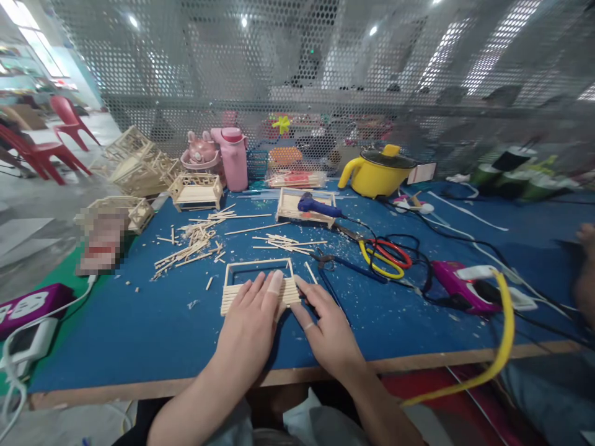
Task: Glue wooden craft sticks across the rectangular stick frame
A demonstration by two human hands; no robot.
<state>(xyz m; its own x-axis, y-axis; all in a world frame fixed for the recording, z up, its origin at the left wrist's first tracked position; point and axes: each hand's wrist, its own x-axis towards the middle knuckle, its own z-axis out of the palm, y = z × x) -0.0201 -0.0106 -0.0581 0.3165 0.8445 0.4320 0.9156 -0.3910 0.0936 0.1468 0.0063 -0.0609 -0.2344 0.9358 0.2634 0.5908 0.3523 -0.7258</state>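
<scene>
A small rectangular frame of pale wooden sticks [231, 300] lies on the blue table, its near part covered by sticks laid side by side and its far part open. My left hand [253, 313] rests flat over the covered part, fingers extended, with a pale wrap on one fingertip. At the frame's right end, my right hand [328, 325] touches the edge with its fingers, which are spread apart; a ring is on one finger. Beyond the hands lie loose sticks [283, 240] and a blue glue gun [318, 206] resting on a small wooden piece [290, 204].
Blue-handled pliers [356, 267] and red-and-yellow scissors [388, 257] lie right among black cables. Further back stand a yellow pot [381, 173] and a pink bottle [233, 161]. A purple power strip [458, 288] sits right; a person's hand [586, 238] shows at the right edge.
</scene>
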